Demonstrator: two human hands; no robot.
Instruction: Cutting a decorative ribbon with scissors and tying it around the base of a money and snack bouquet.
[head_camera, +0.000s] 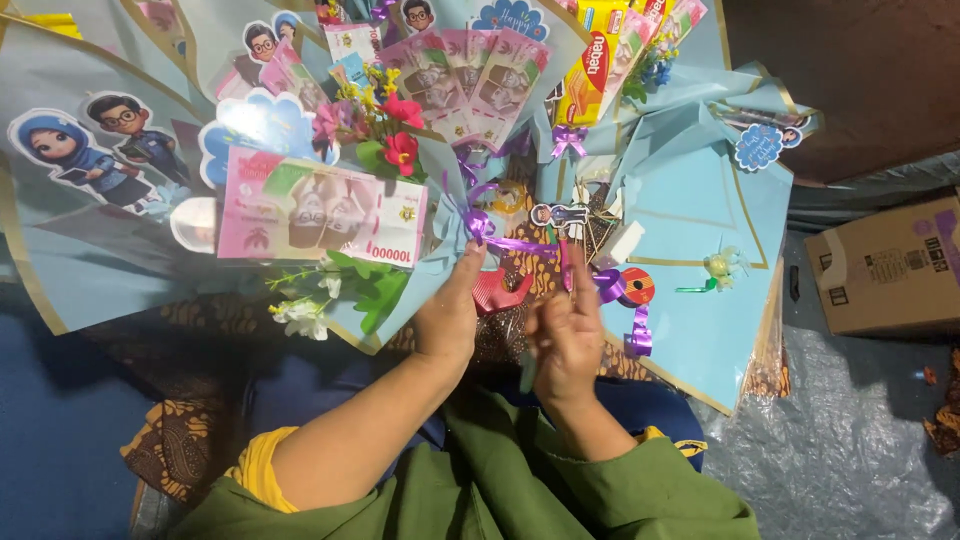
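Pinching purple ribbon (487, 232) at centre frame, left hand (448, 318); right hand (566, 335) apparently half-open. Risk: tugging loosens bow, dislodges banknote (320, 210).

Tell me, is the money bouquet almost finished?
Nearly, it seems. The pink banknote, red flowers and cartoon stickers already sit in the blue wrapping. The left hand is at the purple ribbon on the neck; the right hand is beside it. The bow looks unfinished.

bouquet (690, 200) crowds ahead, tarp (850, 440) open (right)
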